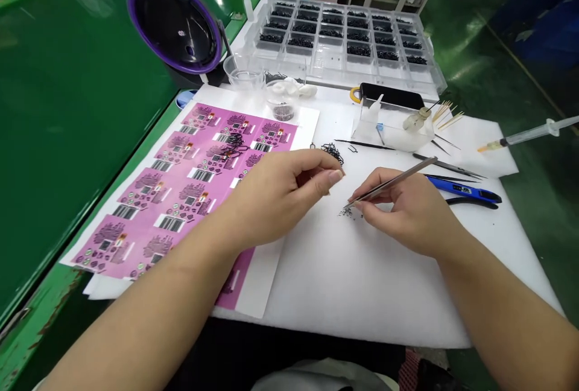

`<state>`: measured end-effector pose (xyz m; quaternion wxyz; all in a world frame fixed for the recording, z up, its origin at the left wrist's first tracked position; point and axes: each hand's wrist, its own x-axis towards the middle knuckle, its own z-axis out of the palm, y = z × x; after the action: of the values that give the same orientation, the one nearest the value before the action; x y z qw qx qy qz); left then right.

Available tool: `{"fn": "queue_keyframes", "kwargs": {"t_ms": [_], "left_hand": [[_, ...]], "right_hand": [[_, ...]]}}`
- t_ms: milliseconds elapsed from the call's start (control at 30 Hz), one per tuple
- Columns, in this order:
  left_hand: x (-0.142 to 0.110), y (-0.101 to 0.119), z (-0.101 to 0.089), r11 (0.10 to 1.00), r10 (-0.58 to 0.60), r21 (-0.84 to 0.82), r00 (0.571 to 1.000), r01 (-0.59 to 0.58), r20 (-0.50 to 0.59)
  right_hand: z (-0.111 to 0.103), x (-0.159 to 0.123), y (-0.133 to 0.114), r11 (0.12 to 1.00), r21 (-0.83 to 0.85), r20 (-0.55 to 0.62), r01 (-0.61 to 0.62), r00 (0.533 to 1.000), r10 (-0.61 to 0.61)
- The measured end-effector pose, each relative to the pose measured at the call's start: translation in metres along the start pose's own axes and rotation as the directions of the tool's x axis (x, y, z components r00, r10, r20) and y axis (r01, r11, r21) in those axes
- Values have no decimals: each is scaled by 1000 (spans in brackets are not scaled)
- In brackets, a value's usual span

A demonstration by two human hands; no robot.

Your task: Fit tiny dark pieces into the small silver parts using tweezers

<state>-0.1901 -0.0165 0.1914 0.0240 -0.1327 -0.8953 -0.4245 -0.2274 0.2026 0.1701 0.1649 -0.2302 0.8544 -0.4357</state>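
My right hand [409, 213] grips metal tweezers [398, 180] like a pen. Their tips point down at a little pile of tiny dark bits [346, 213] on the white foam sheet [335, 282]. Beside it on the left, my left hand [280, 195] hovers with thumb and forefinger pressed together. Whatever is in that pinch is too small or hidden to make out. Just beyond its fingertips lies a heap of small black bent wire pieces [333, 152], with a single fork-shaped piece [353, 149] off to its right.
Pink printed label sheets [190, 180] lie left, bearing more black pieces [235, 143]. A compartment box [330, 62] spans the back. Right are a blue-handled tool [465, 190], more tweezers [447, 166], a syringe [534, 133] and a phone [391, 96]. A purple-rimmed black round device [176, 23] stands back left.
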Motion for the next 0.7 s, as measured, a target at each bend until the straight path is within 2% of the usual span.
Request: {"fn": "queue_keyframes", "kwargs": {"t_ms": [100,333,433,700], "left_hand": [[-2,1,-1,999,-26,-27,999,27,29],[-3,-1,1,999,-25,28,1000,25,-8],[-3,-2,2,998,-31,52,999,31,9],[-1,-5,6,961,-57,275,992,25,110]], "right_hand": [[1,1,0,1000,-23,11,17,1000,-17],[0,-1,-2,993,-97,6,62,998,-62],[0,-2,0,994,-87,11,62,998,-61],[0,-1,-2,993,-111,8,50,999,-50]]}}
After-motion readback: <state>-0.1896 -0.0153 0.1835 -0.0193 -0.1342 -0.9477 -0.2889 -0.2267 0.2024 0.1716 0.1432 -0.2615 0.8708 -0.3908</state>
